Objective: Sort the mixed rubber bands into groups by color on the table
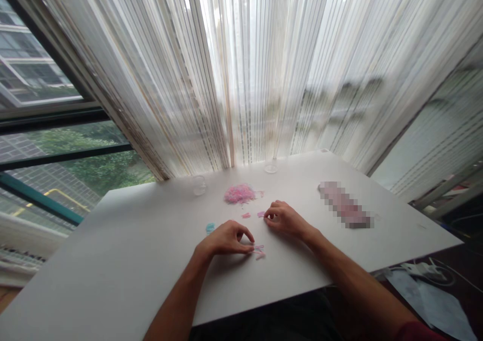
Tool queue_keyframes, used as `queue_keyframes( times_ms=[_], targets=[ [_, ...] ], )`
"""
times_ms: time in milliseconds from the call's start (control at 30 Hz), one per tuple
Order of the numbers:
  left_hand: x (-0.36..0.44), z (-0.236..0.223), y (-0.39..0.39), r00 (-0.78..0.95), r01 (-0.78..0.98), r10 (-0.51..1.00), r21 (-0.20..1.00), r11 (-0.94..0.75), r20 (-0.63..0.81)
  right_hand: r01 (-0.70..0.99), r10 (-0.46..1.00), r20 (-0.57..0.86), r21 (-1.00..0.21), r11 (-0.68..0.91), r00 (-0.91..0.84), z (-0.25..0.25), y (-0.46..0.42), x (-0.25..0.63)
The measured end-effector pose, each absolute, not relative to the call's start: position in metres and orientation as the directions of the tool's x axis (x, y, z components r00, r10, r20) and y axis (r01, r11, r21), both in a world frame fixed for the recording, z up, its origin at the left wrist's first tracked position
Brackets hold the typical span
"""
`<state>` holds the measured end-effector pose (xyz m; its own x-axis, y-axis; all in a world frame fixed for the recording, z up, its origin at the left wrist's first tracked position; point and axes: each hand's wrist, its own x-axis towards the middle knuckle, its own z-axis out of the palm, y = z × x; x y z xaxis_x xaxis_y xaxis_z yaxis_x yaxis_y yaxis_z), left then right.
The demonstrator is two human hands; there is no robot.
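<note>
Low over the white table, my left hand (231,238) has thumb and forefinger curled toward each other at a few short, thin pink strips (260,254). One strip reaches to those fingertips. Farther forward, my right hand (282,219) is closed in a pinch at a small group of purple strips (260,214); its fingertips partly hide what is between them. A few coral-pink strips (246,215) lie left of the purple ones. Beyond them is a loose pile of mixed pink and pastel strips (240,193). Small blue pieces (210,228) rest behind my left wrist.
Toward the back of the white table (124,260) stand a clear round container (199,185) and a shallow clear round dish or lid (270,168). A blurred-out pinkish object (345,205) lies on the right. Sheer striped curtains (256,79) hang along the far edge.
</note>
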<state>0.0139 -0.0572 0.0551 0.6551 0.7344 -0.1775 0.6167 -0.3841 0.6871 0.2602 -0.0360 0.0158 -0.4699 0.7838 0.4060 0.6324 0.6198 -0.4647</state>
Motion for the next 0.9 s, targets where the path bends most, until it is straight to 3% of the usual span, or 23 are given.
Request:
queue_keyframes(
  times_ms=[633, 900],
  targets=[
    [0.0242, 0.0515, -0.0616, 0.652, 0.629, 0.74, 0.662, -0.407, -0.165, 0.553, 0.762, 0.448, -0.525, 0.647, -0.468, 0.0138, -0.0366, 0.2573],
    [0.0201, 0.0503, -0.0584, 0.654, 0.573, 0.747, 0.721, -0.39, -0.116, 0.485, 0.77, 0.419, -0.605, 0.632, -0.481, 0.0213, -0.0426, 0.2542]
  ],
)
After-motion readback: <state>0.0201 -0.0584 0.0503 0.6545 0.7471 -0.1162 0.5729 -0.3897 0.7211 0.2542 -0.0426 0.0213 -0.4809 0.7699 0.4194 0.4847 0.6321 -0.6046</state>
